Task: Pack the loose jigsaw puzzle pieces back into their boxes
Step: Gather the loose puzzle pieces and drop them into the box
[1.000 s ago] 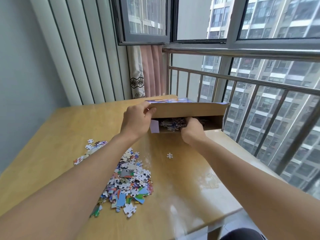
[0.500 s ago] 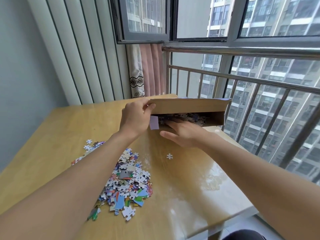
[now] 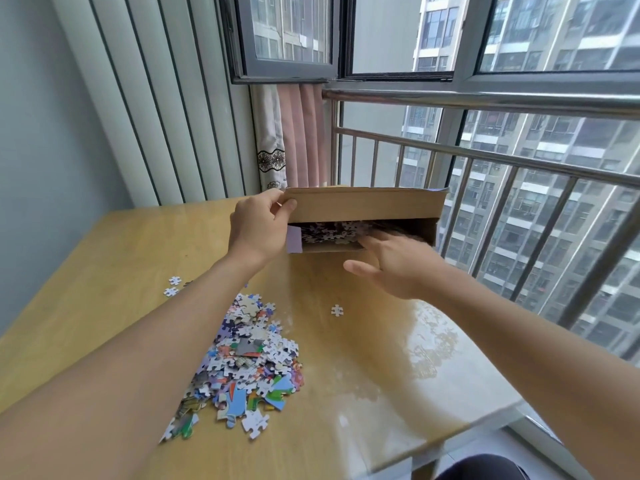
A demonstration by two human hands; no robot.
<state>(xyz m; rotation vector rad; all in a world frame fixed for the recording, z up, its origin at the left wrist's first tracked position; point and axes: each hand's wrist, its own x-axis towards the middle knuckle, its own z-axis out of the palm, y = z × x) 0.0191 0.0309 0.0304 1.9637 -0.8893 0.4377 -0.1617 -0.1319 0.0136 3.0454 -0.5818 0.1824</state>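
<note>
- Left hand (image 3: 258, 227) grips the box (image 3: 363, 216) lid's corner: keep it lifted.
- Right hand (image 3: 394, 265), fingers straight, at the opening: push pieces deep inside.
- Next, gather the pile (image 3: 247, 358) under the left forearm.

A light wooden table (image 3: 104, 271) with a glossy top stands against the window railing. A heap of loose jigsaw pieces (image 3: 247, 362) lies on its near left part, some face up, some showing their pale backs. Two white pieces (image 3: 173, 285) lie apart to the left of the heap, and a single piece (image 3: 336, 310) lies alone toward the middle. A cardboard box (image 3: 363, 220) rests at the far edge, its open side showing pieces inside
</note>
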